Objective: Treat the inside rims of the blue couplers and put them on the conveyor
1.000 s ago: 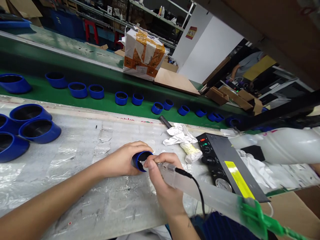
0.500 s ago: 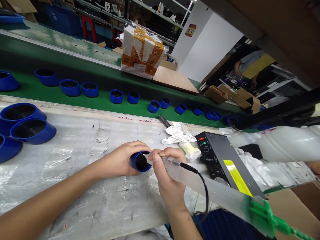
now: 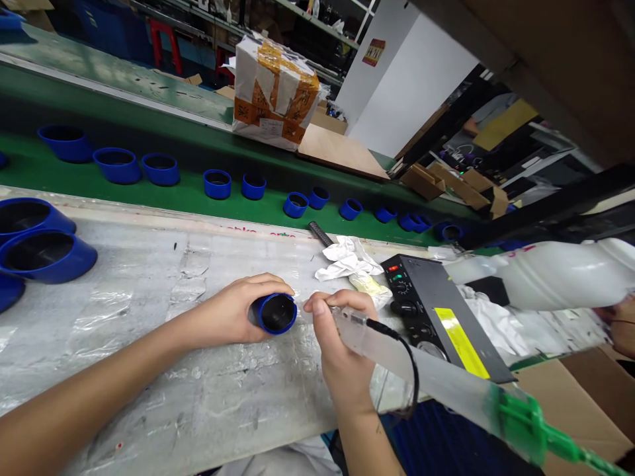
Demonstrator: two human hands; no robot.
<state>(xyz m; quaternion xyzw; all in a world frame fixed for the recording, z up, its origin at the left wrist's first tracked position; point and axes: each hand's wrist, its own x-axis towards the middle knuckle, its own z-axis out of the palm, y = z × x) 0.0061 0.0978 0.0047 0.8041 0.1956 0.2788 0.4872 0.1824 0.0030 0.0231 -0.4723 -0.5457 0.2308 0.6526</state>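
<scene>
1. The black box point(image 3: 446, 317) lies on the table point(image 3: 278, 396) and is the landmark here; its dial panel carries 1 red light point(image 3: 393, 268) and 1 green light point(image 3: 397, 277), and a yellow strip point(image 3: 461, 342) runs along its top.
2. The held blue ring point(image 3: 276, 313) is left of the black box, well apart from it, its dark open mouth turned toward that side.
3. The left hand point(image 3: 243, 307) wraps around this ring from the side away from the black box and grips it.
4. The right hand point(image 3: 344, 350), between the ring and the black box and nearer the person, grips the front end of a syringe point(image 3: 417, 370).
5. The syringe's tip is just beside the ring's rim; it is too blurred to tell whether the 2 touch. The pale barrel slants past the near side of the black box to a green rear end point(image 3: 520, 423).
6. A black cable point(image 3: 414, 373) loops down from the syringe, in front of the black box.
7. Crumpled white paper point(image 3: 347, 258) lies just left of the black box, and a large white bottle point(image 3: 565, 276) is to its right.
8. Beyond the black box, more blue rings point(image 3: 217, 184) stand along a green strip point(image 3: 188, 198); 3 others point(image 3: 49, 256) sit far to its left on the table.
</scene>
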